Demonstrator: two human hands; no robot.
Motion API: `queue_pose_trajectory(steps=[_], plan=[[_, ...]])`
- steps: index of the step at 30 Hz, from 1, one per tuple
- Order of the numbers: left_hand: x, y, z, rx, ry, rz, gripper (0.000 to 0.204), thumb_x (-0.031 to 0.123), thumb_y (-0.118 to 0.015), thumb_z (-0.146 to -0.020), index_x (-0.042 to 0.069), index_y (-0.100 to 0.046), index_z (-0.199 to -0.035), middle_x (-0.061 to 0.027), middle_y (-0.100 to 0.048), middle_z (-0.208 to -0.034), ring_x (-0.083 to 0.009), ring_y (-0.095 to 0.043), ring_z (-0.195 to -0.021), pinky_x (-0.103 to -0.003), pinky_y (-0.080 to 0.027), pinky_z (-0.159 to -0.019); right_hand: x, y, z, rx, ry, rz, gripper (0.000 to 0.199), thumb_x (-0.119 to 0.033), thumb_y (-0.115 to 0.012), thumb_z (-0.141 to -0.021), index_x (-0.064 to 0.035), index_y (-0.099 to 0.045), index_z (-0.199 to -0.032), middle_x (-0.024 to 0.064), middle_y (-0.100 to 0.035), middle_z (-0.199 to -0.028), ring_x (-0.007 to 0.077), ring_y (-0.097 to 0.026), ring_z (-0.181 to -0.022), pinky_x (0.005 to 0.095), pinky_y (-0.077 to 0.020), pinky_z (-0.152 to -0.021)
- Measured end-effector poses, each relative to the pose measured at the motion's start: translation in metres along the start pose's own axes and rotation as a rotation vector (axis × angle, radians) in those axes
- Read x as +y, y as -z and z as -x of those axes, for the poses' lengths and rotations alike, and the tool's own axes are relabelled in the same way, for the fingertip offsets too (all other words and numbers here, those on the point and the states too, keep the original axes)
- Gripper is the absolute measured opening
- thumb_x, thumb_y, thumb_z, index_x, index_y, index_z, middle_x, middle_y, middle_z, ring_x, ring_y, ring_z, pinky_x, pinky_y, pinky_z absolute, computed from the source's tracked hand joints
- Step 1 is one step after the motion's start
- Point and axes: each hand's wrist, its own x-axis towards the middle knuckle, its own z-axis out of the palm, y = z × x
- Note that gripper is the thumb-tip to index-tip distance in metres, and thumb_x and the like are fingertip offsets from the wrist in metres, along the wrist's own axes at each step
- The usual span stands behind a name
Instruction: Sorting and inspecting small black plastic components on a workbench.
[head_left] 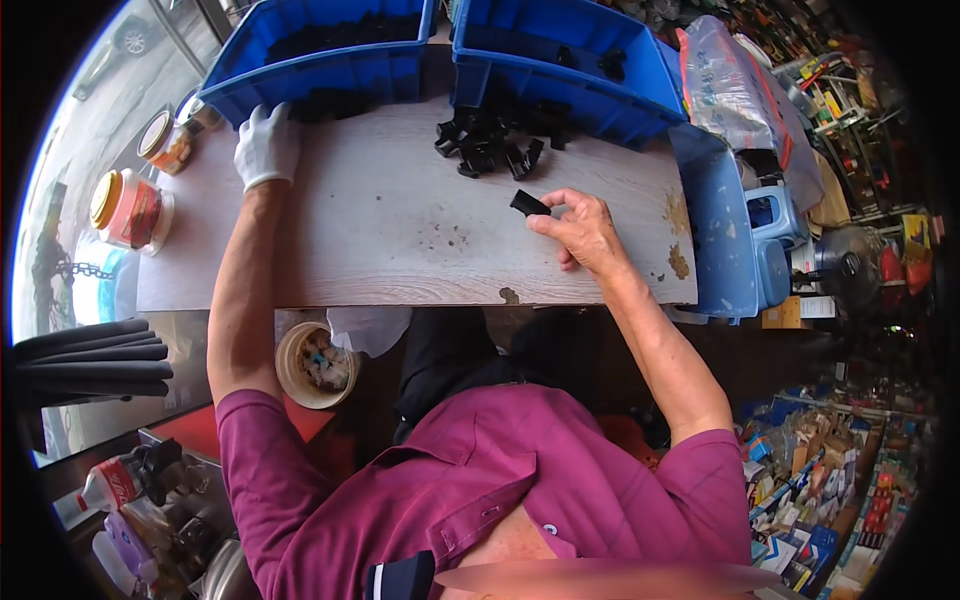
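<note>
My bare right hand is over the right part of the table, closed in a pinch on a small black plastic part. My left hand, in a white glove, reaches to the far left, against the front of the left blue bin. Its fingers look stretched out and slightly apart, with no object visible in them; the fingertips are hard to make out. Dark black pieces lie beside that hand, along the bin's foot. A loose heap of black plastic parts lies in front of the right blue bin.
Two lidded jars stand at the table's left edge. A light-blue plastic container and blue stool-like piece adjoin the right edge. Below the table's front edge sits a bucket with scraps. Crowded shelves fill the right.
</note>
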Motion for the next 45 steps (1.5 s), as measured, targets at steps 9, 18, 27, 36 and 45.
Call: queue_pose_trajectory(steps=[9,18,27,36,45], plan=[[-0.002,0.007,0.005,-0.03,-0.123,0.202,0.028,0.02,-0.068,-0.092,0.019,-0.074,-0.119,-0.0067,-0.074,-0.118,-0.0333,-0.068,-0.107,-0.047,-0.058,-0.088,0.006,0.017,-0.001,0.059,-0.059,-0.228,0.05,-0.027,-0.086,-0.084,0.0008,-0.063,-0.119,-0.0001,-0.055,-0.058,0.0096,-0.056,-0.044,0.0294,-0.051,-0.04],[0.016,0.03,0.027,-0.175,-0.151,0.291,0.023,0.027,-0.065,-0.096,0.014,-0.076,-0.112,-0.0122,-0.073,-0.105,-0.0379,-0.067,-0.098,-0.048,-0.055,-0.086,0.04,0.107,-0.027,0.48,-0.159,-0.36,0.035,-0.027,-0.085,-0.085,-0.0071,-0.07,-0.109,0.001,-0.049,-0.053,0.0182,-0.062,-0.047,0.0381,-0.0618,-0.049],[0.019,0.051,0.033,-0.29,0.05,0.498,0.03,0.033,-0.063,-0.1,0.009,-0.078,-0.11,-0.0182,-0.074,-0.107,-0.0387,-0.071,-0.097,-0.046,-0.055,-0.086,0.028,0.088,-0.042,0.513,-0.202,-0.42,0.046,-0.035,-0.088,-0.083,-0.0073,-0.068,-0.115,0.0047,-0.048,-0.054,0.0239,-0.061,-0.05,0.0478,-0.0627,-0.054],[0.037,0.063,0.056,-0.141,-0.057,0.395,0.023,0.021,-0.072,-0.091,0.013,-0.077,-0.112,-0.0113,-0.076,-0.103,-0.0353,-0.069,-0.097,-0.044,-0.056,-0.087,-0.026,0.008,-0.06,0.199,-0.238,-0.2,0.061,-0.041,-0.086,-0.084,-0.0037,-0.064,-0.127,0.0003,-0.048,-0.055,0.0155,-0.056,-0.045,0.0371,-0.0599,-0.049],[0.081,0.094,0.058,-0.101,-0.174,0.2,0.012,0.017,-0.066,-0.09,0.019,-0.07,-0.101,-0.009,-0.072,-0.078,-0.0327,-0.071,-0.073,-0.046,-0.058,-0.056,-0.025,-0.004,-0.068,0.187,-0.246,-0.211,0.028,-0.028,-0.08,-0.089,-0.01,-0.069,-0.106,-0.0013,-0.05,-0.056,0.0141,-0.057,-0.047,0.0354,-0.0588,-0.048]])
